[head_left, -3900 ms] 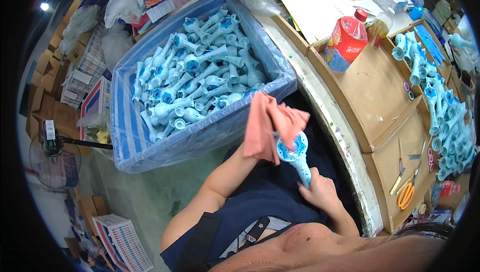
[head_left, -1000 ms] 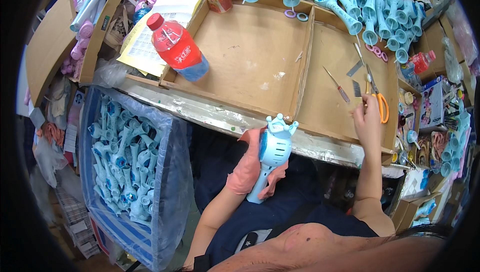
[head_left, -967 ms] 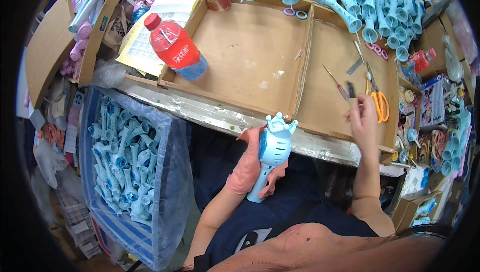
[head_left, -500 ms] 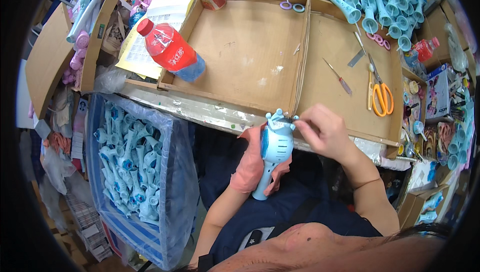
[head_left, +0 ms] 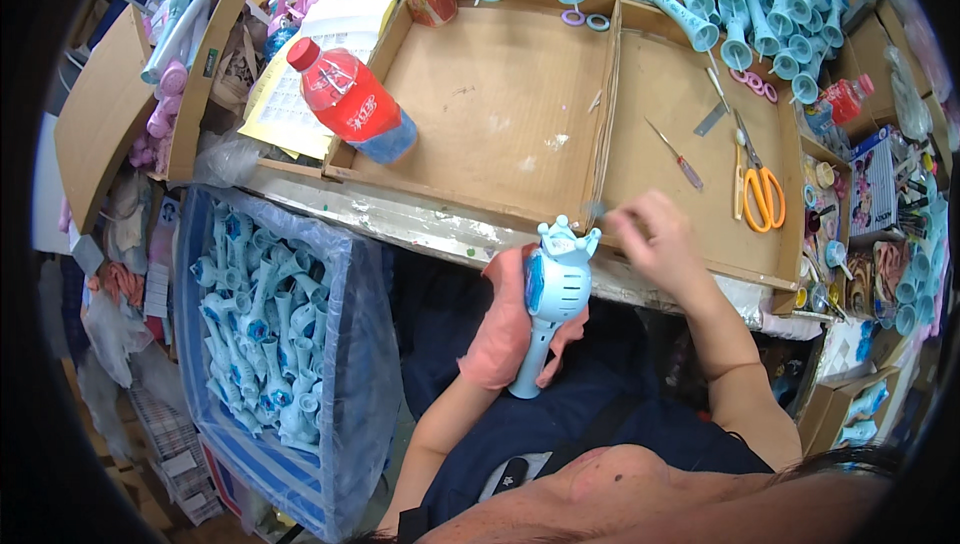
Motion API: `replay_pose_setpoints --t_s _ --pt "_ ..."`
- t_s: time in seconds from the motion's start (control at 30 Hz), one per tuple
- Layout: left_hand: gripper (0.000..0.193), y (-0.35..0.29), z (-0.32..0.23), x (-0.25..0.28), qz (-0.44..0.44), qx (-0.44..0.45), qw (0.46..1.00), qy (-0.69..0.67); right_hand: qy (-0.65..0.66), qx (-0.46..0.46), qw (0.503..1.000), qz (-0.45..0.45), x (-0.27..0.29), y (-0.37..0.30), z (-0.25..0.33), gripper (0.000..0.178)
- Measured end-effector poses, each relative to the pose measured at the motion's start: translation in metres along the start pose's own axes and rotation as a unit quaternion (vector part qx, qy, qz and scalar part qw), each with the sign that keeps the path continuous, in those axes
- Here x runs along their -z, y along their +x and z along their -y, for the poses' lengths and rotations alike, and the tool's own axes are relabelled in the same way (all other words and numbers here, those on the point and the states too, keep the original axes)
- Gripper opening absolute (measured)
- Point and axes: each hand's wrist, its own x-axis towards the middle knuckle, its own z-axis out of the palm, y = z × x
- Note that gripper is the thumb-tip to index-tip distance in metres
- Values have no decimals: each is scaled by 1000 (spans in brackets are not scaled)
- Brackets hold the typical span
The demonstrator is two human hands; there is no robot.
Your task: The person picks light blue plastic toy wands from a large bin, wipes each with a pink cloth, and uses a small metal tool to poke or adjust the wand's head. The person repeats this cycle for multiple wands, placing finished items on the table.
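My left hand (head_left: pixel 500 322), in a coral-pink glove or cloth, is closed round a light-blue toy wand (head_left: pixel 560 289). The wand stands upright above my lap, its crown-shaped top toward the table edge and its handle down. Slots show on its round head, and a darker blue patch on the left side. To the right of the crown and apart from it, my bare right hand (head_left: pixel 650 242) hovers over the tray's front edge. Its fingers are pinched together; a small blurred bluish thing shows at their tips, too indistinct to name.
A cardboard tray (head_left: pixel 480 179) holds a red-labelled bottle (head_left: pixel 355 104) at its left edge. Scissors (head_left: pixel 762 184), a screwdriver (head_left: pixel 680 159) and a metal blade (head_left: pixel 711 119) lie in the right compartment. Many wands (head_left: pixel 740 4) are heaped behind; a plastic-lined bin (head_left: pixel 350 344) holds several more.
My right hand has moved away from the wand's crown, slightly up and to the right. The dark piece seen at the crown no longer shows there. My left hand keeps its hold.
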Motion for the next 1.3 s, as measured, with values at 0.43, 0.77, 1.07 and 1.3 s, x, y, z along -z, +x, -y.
replay_pose_setpoints --t_s 0.43,0.77,1.07,1.3 --pt "69 -35 16 31 -74 -181 979 62 -315 -70 946 30 38 9 -106 28" --pt "30 -62 -17 27 7 -321 946 -40 84 -34 995 52 43 -18 7 17" --pt "29 -83 -12 31 -48 -361 926 101 86 295 932 192 16 -43 82 31" --pt "36 -75 -2 25 -198 -402 869 210 -6 218 961 171 7 -45 82 27"
